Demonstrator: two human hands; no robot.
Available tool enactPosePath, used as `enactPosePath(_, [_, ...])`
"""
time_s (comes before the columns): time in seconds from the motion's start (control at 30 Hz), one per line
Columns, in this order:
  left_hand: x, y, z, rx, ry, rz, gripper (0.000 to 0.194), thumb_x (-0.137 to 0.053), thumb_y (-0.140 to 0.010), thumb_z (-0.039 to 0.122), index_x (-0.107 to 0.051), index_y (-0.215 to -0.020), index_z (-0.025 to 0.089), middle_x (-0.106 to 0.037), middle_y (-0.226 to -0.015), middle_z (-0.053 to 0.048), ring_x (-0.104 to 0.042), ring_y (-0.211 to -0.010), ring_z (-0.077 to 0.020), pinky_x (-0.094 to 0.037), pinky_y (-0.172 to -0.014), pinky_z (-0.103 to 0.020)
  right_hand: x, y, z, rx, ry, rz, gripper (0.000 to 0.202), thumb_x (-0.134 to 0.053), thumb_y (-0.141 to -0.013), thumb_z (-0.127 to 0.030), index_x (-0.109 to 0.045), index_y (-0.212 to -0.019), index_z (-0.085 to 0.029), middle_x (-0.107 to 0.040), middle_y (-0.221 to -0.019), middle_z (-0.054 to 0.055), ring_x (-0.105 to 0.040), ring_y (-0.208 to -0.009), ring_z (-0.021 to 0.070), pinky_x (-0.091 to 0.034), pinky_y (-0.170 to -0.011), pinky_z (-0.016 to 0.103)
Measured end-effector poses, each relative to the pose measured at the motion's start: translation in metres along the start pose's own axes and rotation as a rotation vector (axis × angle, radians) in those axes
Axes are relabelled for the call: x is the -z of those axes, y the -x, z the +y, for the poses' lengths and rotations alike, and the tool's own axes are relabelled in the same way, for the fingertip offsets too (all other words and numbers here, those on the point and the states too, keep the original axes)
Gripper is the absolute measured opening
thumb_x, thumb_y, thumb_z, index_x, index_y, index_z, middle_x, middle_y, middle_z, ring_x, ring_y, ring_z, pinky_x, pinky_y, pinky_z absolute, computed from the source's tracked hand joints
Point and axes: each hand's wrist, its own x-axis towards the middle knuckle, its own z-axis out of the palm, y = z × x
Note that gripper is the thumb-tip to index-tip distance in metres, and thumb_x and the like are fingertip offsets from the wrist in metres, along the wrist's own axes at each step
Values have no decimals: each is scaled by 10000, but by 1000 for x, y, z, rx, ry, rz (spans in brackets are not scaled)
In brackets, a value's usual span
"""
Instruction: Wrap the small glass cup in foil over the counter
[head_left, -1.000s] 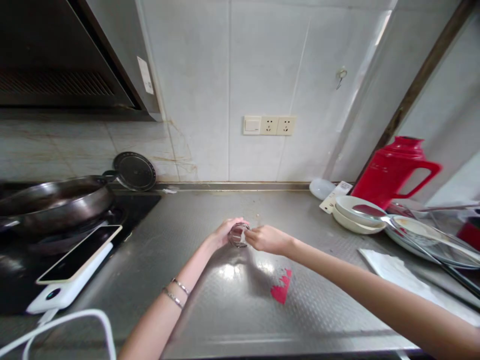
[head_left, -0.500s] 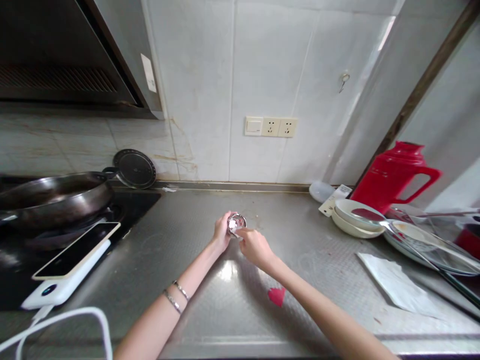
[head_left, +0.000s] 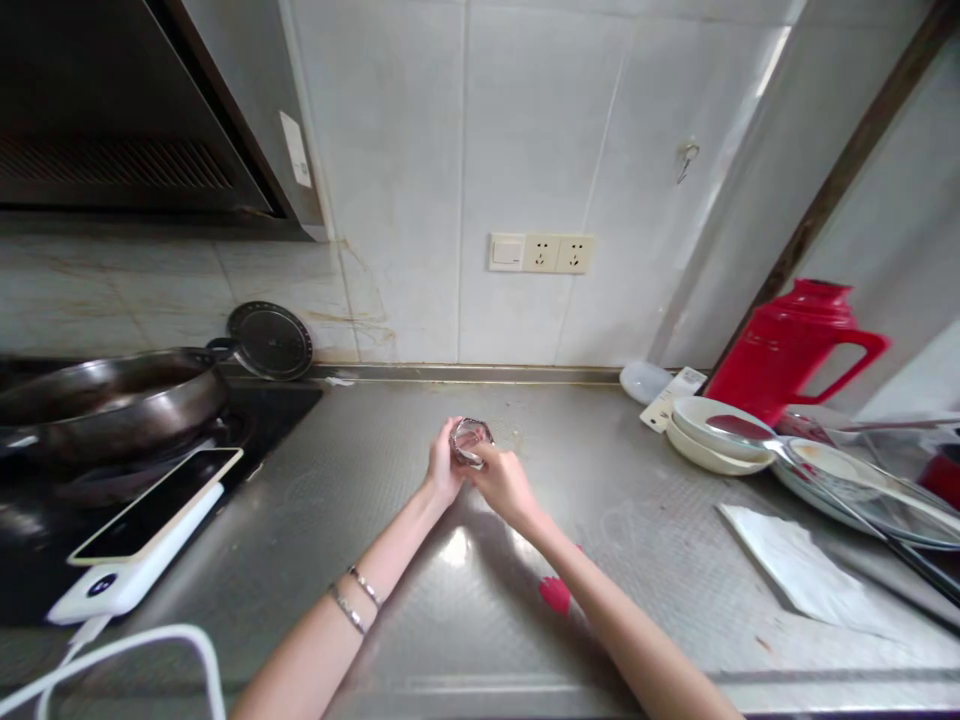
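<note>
A small clear glass (head_left: pixel 471 436) is tipped so its mouth faces me, above the middle of the metal counter (head_left: pixel 360 440). Wrapped round its left side is my left hand (head_left: pixel 444 465), with two bracelets on that forearm. At the glass's right rim, my right hand (head_left: pixel 504 482) has closed fingers, the tips reaching into or over the mouth; whether they pinch anything is hidden. A small red piece (head_left: pixel 555 594) lies on the counter beside my right forearm.
On the left are a pan (head_left: pixel 127 400) on the stove, a phone (head_left: pixel 157 505) and a white device with a cable. Stacked bowls (head_left: pixel 712 455), a red thermos (head_left: pixel 787 350), utensils and a white cloth (head_left: pixel 802 570) occupy the right.
My right hand has shifted slightly up and nearer my left hand, its fingers further over the glass. More red shows beside my right forearm.
</note>
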Motion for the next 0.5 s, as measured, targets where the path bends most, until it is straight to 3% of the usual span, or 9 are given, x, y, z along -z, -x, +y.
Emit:
enactPosePath(0.1, [0, 1, 7, 51, 11, -114, 281, -549, -808, 317, -598, -997, 115, -714, -804, -89, -682, -720, -202, -513, -668, -285, 16, 1, 9, 83, 141, -48, 192, -550, -842, -190, -636, -1004, -245, -692, -1000, 26, -630, -781, 148, -388, -647, 205])
enactPosePath(0.23, [6, -2, 24, 197, -21, -228, 513, -438, -859, 439, -448, -1241, 96, -685, -1013, -182, -677, -875, -276, -519, -727, -380, 47, 5, 15, 366, 368, -265, 187, -506, -891, -195, -613, -1038, -239, -684, -1008, 28, -630, -772, 147, -356, -581, 210])
enactPosePath(0.33, [12, -7, 32, 352, -133, -288, 620, -360, -875, 529, -400, -1285, 65, -669, -1035, -222, -681, -834, -279, -522, -683, -375, 62, 5, 17, 592, 507, -412, 248, -412, -915, -99, -603, -1027, -211, -679, -957, 31, -606, -725, 126, -329, -540, 211])
enactPosePath(0.5, [18, -9, 28, 555, -346, -369, 637, -381, -852, 597, -548, -1164, 68, -710, -817, -159, -659, -616, -229, -516, -582, -357, 71, -2, 19, 830, 658, -472, 274, -334, -958, -119, -541, -1125, -183, -644, -1004, 61, -570, -692, 107, -346, -533, 216])
